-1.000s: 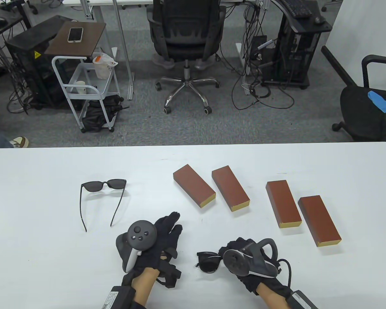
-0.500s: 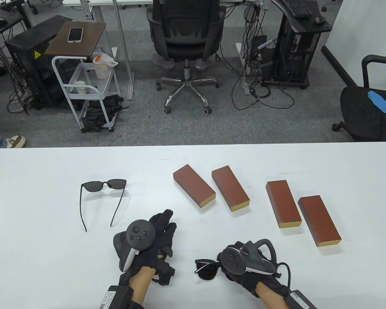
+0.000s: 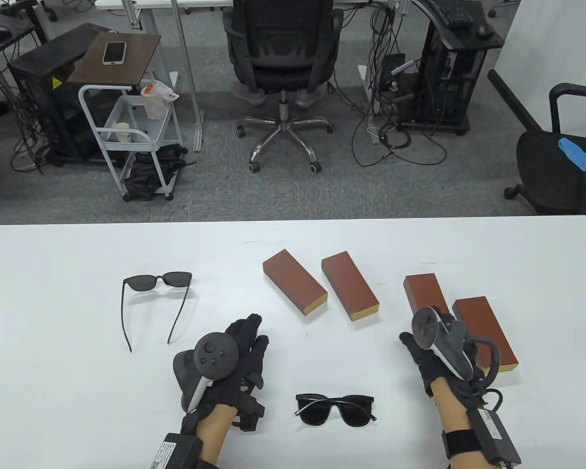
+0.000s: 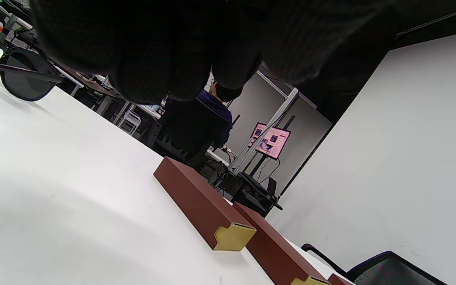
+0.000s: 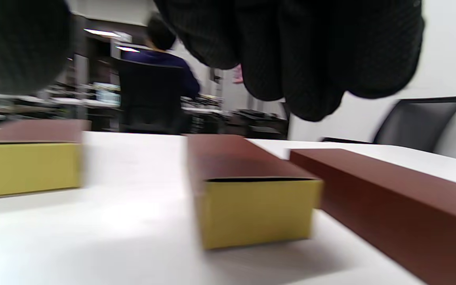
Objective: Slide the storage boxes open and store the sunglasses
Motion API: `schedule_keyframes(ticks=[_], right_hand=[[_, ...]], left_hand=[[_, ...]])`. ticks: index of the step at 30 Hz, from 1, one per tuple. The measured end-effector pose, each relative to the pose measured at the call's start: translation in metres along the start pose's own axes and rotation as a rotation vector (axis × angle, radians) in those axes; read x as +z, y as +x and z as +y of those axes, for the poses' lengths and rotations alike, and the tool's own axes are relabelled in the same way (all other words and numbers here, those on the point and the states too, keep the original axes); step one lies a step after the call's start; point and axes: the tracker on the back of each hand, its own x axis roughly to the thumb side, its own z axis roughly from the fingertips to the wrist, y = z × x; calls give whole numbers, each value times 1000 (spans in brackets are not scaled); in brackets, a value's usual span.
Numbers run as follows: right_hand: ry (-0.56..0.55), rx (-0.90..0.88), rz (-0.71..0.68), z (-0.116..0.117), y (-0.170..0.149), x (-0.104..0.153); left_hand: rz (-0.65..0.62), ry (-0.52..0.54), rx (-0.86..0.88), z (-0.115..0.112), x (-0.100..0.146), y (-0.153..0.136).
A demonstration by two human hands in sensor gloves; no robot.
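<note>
Four brown sliding boxes with yellow ends lie closed on the white table: two in the middle and two at the right. Folded black sunglasses lie alone near the front edge. Unfolded sunglasses lie at the left. My right hand is empty, with fingers spread just above the near yellow end of the third box. My left hand rests open and flat on the table, holding nothing; its fingers hang over the view.
Office chairs, a cart and computer gear stand on the floor beyond the table's far edge. In the left wrist view the two middle boxes lie ahead and the unfolded sunglasses are at far left.
My right hand let go of the folded sunglasses, left them on the table, and moved up and right to the third box. My left hand barely moved.
</note>
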Motion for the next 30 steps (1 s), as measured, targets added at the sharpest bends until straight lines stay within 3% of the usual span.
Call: schedule_keyframes(ticks=[4, 16, 30], right_hand=[[80, 129, 118, 13, -4, -19], [104, 226, 111, 37, 9, -41], [198, 145, 128, 43, 13, -42]], left_hand=[[10, 1, 10, 1, -1, -2], [34, 16, 26, 4, -3, -9], [51, 26, 23, 7, -3, -11]])
